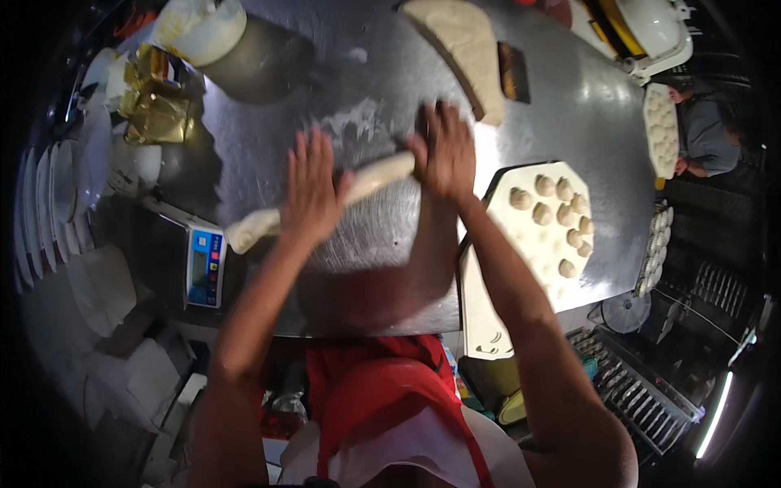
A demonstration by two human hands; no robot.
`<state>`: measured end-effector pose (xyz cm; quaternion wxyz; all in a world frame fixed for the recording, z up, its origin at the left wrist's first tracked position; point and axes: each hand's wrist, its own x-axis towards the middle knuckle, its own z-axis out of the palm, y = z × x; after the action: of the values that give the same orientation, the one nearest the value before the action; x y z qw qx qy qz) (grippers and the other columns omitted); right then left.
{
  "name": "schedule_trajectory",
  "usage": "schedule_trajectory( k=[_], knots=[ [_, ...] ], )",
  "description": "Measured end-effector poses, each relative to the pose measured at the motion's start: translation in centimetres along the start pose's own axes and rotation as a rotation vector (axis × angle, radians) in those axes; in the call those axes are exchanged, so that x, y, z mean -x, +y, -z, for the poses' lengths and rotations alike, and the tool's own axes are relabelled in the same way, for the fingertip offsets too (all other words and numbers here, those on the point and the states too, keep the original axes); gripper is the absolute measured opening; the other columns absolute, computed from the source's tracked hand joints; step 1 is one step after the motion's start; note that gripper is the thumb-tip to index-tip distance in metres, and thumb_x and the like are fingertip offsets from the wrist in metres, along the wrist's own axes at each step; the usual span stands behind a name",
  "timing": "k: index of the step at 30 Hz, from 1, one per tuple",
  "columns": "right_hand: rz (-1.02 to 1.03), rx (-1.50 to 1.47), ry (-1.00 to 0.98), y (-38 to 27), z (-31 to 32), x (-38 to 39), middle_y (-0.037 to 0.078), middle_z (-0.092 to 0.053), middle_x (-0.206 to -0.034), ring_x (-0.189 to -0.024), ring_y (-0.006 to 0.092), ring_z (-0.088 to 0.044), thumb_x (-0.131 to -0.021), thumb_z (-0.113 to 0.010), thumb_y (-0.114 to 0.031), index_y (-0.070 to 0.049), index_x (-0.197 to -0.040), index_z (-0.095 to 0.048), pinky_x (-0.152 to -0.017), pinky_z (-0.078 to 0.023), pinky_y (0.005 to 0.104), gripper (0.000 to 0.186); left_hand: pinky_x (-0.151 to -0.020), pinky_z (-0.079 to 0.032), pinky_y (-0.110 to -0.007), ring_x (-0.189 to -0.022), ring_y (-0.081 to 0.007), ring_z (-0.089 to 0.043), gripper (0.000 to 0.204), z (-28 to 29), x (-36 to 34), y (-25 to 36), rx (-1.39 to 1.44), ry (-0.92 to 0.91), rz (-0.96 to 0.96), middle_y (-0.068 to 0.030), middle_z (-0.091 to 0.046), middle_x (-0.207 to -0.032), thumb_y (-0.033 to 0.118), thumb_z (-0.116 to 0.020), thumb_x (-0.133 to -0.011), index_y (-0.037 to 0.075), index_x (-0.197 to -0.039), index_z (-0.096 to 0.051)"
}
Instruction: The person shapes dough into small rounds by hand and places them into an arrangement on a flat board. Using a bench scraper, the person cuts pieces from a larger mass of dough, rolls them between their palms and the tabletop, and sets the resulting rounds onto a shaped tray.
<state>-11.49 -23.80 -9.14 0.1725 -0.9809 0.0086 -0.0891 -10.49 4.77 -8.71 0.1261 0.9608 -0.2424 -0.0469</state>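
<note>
A pale rope of dough (pixel 381 176) lies slantwise on the steel table (pixel 358 244), its left end lower and nearer to me. Across its middle rests my left hand (pixel 311 195), fingers stretched out and palm down. My right hand (pixel 446 159) is flat at the rope's right end, with the fingers pointing away from me and the thumb by the dough. Neither hand grips anything. Beyond my right hand is a long, thick slab of dough (pixel 465 53). Right of my right forearm, a white tray with a handle (pixel 482 313) carries several small dough balls (pixel 565 215).
A digital scale (pixel 204 267) stands at the left edge. Farther back are a whitish bowl (pixel 221 45) and gold foil packages (pixel 160 119). A dark flat piece (pixel 513 73) lies beside the slab. At far right, another person (pixel 709 134) holds a tray of dough pieces (pixel 661 134).
</note>
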Motion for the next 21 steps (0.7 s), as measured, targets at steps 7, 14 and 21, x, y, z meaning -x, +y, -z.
schedule_trajectory(
  k=[7, 14, 21],
  knots=[
    [-0.277, -0.352, -0.067, 3.2, 7.0, 4.5, 0.026, -0.063, -0.133, -0.120, 0.0423, -0.060, -0.105, -0.062, -0.017, -0.001, -0.134, -0.062, -0.103, -0.047, 0.0532, 0.033, -0.130, -0.027, -0.056, -0.160, -0.0400, -0.033, 0.084, 4.7, 11.4, 6.0, 0.195, -0.154, -0.053, -0.0219, -0.041, -0.169, 0.033, -0.072, -0.099, -0.001, -0.166, -0.035],
    [-0.280, 0.377, 0.051, 19.5, 4.6, -11.0, 0.028, -0.059, -0.141, -0.127, 0.0508, -0.055, -0.096, -0.073, -0.054, 0.005, -0.157, -0.046, -0.113, -0.045, 0.0549, 0.089, -0.111, -0.043, -0.056, -0.131, -0.0429, -0.054, 0.072, 5.0, 6.1, 6.1, 0.406, -0.258, -0.017, -0.0215, -0.057, -0.144, 0.029, -0.078, -0.094, 0.001, -0.153, -0.048],
    [-0.313, -0.197, 0.135, 13.8, 12.5, -14.7, 0.033, -0.074, -0.109, -0.104, 0.0511, -0.073, -0.106, -0.063, -0.020, 0.001, -0.135, -0.059, -0.088, -0.057, 0.0562, 0.036, -0.103, -0.049, -0.053, -0.118, -0.0406, -0.057, 0.061, 0.9, 2.1, 10.0, 0.425, -0.361, -0.098, -0.0186, -0.058, -0.126, 0.022, -0.081, -0.090, 0.005, -0.143, -0.056]
  ],
)
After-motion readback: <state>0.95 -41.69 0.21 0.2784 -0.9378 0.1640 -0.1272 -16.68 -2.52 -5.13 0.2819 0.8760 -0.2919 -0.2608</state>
